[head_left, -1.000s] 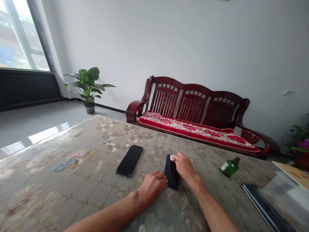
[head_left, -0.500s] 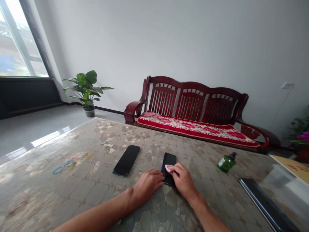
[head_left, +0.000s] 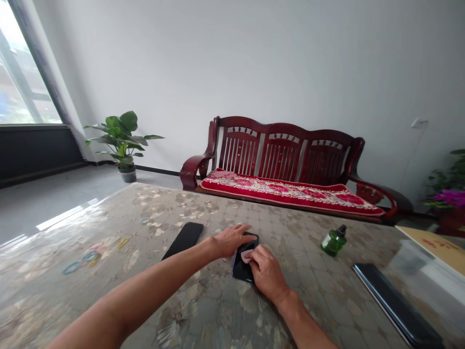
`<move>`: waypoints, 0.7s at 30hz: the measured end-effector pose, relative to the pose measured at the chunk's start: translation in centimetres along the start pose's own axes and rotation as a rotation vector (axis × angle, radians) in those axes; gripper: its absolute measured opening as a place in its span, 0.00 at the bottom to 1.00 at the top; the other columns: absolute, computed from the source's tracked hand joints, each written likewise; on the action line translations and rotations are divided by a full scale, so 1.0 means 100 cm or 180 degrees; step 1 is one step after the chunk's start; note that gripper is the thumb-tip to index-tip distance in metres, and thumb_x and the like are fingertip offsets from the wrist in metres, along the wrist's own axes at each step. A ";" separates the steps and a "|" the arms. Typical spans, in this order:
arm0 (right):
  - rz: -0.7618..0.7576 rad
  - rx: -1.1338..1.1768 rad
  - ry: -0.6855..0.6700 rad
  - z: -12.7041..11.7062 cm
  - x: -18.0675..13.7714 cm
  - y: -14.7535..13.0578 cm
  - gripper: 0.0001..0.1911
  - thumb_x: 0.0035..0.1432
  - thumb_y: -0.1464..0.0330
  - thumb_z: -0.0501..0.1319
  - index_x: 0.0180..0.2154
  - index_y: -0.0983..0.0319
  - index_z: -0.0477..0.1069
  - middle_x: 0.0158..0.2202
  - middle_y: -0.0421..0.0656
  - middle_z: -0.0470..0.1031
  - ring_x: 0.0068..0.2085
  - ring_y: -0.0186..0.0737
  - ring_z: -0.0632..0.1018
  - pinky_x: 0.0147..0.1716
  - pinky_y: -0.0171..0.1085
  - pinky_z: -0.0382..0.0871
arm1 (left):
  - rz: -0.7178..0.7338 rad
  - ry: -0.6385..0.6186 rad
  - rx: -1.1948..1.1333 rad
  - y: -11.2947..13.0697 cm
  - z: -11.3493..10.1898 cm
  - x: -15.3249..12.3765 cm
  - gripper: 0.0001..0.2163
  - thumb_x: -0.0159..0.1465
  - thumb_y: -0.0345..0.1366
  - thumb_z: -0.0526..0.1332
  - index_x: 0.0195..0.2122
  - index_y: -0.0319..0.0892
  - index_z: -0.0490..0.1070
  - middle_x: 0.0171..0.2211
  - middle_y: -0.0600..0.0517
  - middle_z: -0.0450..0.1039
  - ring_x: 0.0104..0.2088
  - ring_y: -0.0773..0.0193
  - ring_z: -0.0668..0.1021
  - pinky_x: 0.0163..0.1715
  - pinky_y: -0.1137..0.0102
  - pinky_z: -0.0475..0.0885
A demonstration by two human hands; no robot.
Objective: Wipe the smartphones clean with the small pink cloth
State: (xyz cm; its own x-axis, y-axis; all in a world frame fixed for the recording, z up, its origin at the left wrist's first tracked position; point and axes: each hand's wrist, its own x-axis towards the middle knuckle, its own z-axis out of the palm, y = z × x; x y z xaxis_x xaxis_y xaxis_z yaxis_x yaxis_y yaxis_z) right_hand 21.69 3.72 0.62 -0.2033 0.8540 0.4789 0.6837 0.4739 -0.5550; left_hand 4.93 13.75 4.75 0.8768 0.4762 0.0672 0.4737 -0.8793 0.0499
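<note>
A black phone (head_left: 241, 265) lies face up on the patterned table (head_left: 181, 310). My left hand (head_left: 229, 240) rests over the phone's far end, fingers stretched out and pressing on it. My right hand (head_left: 264, 273) sits on the phone's right side, fingers closed on a small pale wipe (head_left: 246, 257) pressed against the screen. A second black phone (head_left: 183, 240) lies flat to the left, partly hidden behind my left forearm.
A small green bottle (head_left: 333, 241) stands at the right. A dark flat device (head_left: 395, 305) lies near the right edge. Several coloured rubber bands (head_left: 84, 257) are scattered at the left. A red wooden bench (head_left: 286, 169) and a potted plant (head_left: 121, 140) stand beyond the table.
My left hand has moved from the phone's near left side up to its far end. My right hand with the wipe has slid down the screen toward me. The camera has shifted right.
</note>
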 end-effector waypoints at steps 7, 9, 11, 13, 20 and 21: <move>-0.0242 -0.0220 0.0006 -0.004 0.000 0.001 0.14 0.56 0.81 0.56 0.34 0.58 0.74 0.35 0.40 0.72 0.40 0.39 0.72 0.41 0.35 0.65 | 0.0650 -0.0411 0.0511 -0.003 -0.002 0.028 0.28 0.60 0.29 0.64 0.61 0.52 0.62 0.63 0.42 0.61 0.52 0.46 0.75 0.44 0.57 0.75; -0.0264 -0.0302 0.0001 -0.005 0.000 0.001 0.14 0.56 0.81 0.57 0.34 0.58 0.74 0.35 0.40 0.72 0.40 0.39 0.72 0.40 0.35 0.65 | 0.0549 -0.0548 0.0419 -0.002 -0.005 0.029 0.30 0.58 0.30 0.66 0.61 0.52 0.61 0.61 0.43 0.63 0.51 0.46 0.75 0.45 0.57 0.74; -0.0237 -0.0372 -0.0004 -0.007 0.001 0.002 0.13 0.57 0.81 0.56 0.34 0.58 0.74 0.35 0.41 0.73 0.40 0.39 0.72 0.41 0.36 0.65 | 0.0264 -0.0674 0.0297 -0.002 -0.009 0.029 0.32 0.55 0.29 0.67 0.60 0.54 0.62 0.59 0.44 0.65 0.52 0.45 0.74 0.46 0.56 0.73; -0.0149 -0.0428 0.0011 -0.009 0.002 0.005 0.14 0.58 0.80 0.55 0.34 0.58 0.74 0.36 0.41 0.73 0.41 0.39 0.72 0.41 0.36 0.65 | -0.0045 -0.0750 0.0212 -0.004 -0.014 0.026 0.33 0.51 0.30 0.68 0.58 0.54 0.64 0.56 0.44 0.67 0.52 0.44 0.74 0.46 0.55 0.72; 0.0258 -0.0739 0.0111 -0.020 0.003 0.026 0.15 0.60 0.77 0.54 0.35 0.56 0.77 0.34 0.41 0.74 0.40 0.39 0.74 0.40 0.35 0.66 | -0.0538 -0.0765 0.0015 -0.007 -0.028 0.001 0.29 0.46 0.39 0.71 0.51 0.45 0.71 0.49 0.42 0.70 0.47 0.43 0.76 0.42 0.57 0.74; 0.0302 -0.0811 0.0109 -0.022 0.003 0.027 0.15 0.61 0.77 0.54 0.35 0.56 0.77 0.34 0.41 0.74 0.40 0.39 0.74 0.40 0.35 0.65 | -0.0650 -0.0719 -0.0071 -0.005 -0.028 -0.005 0.27 0.46 0.39 0.71 0.49 0.44 0.71 0.49 0.42 0.70 0.45 0.44 0.76 0.42 0.58 0.74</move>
State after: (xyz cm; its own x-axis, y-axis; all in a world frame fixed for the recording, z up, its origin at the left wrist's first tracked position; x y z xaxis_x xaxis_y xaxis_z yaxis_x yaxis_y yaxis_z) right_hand 24.98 4.81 0.76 -0.1091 0.8822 0.4580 0.8537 0.3192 -0.4114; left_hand 4.01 14.02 7.50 0.7611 0.6261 -0.1696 0.6423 -0.7640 0.0615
